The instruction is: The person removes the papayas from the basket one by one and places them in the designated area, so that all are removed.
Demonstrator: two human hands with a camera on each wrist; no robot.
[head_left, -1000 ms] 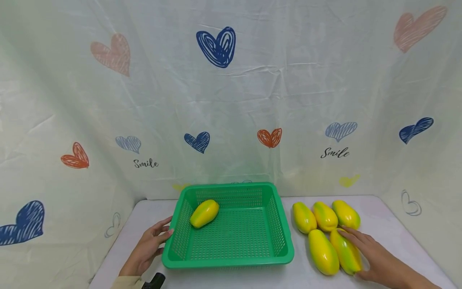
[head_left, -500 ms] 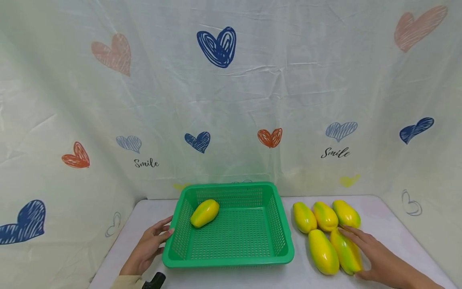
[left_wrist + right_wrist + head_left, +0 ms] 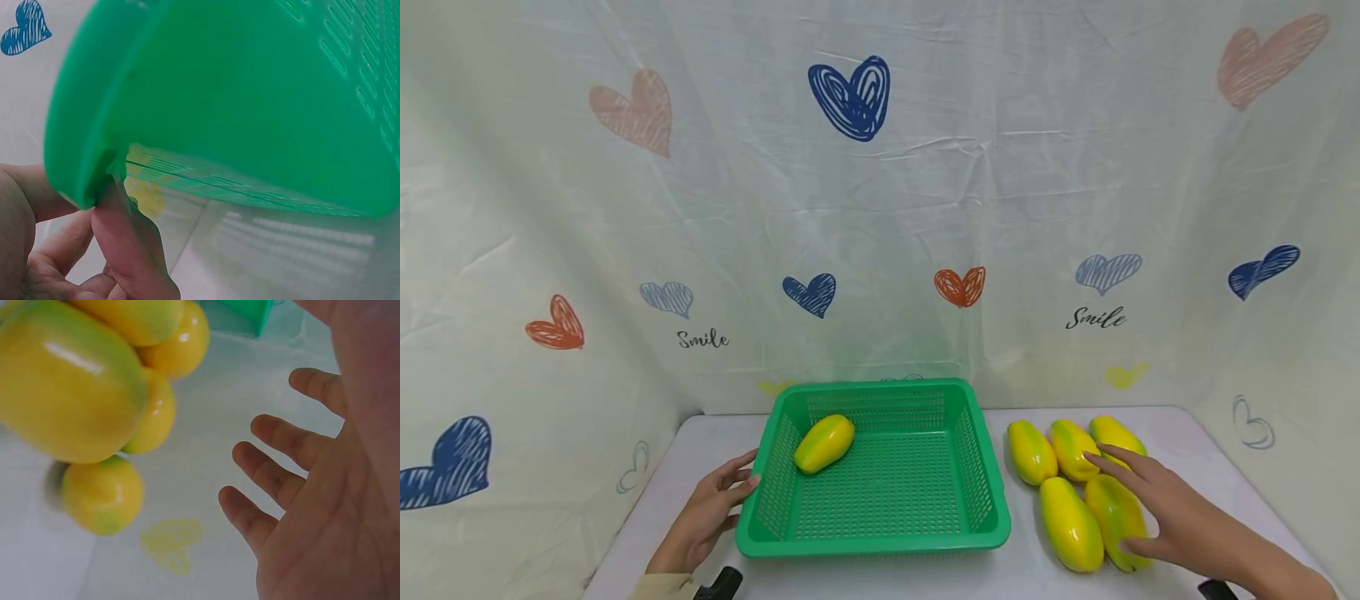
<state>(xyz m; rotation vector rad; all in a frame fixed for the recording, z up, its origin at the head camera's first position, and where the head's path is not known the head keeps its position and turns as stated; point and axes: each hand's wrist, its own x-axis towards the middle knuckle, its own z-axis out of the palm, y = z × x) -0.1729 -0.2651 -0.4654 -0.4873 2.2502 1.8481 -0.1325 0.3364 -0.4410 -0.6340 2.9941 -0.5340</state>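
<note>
A green plastic basket (image 3: 880,546) stands in the middle of the table, with one yellow-green papaya (image 3: 824,444) lying in its left part. My left hand (image 3: 703,512) grips the basket's left rim; the left wrist view shows the rim between thumb and fingers (image 3: 128,244). To the right of the basket, several more papayas (image 3: 1071,525) lie grouped in two rows. Over the front right papaya (image 3: 1116,521) hovers my right hand (image 3: 1180,517), fingers spread and holding nothing. In the right wrist view the open palm (image 3: 312,506) is apart from the fruit.
A white cloth-covered table (image 3: 940,579) carries everything. Behind and at both sides hangs a pale curtain (image 3: 887,208) printed with hearts. Dark wrist devices (image 3: 721,583) show at the lower edge.
My right hand has lifted off the front right papaya, its fingers spreading. The left hand, basket and papayas have stayed in place.
</note>
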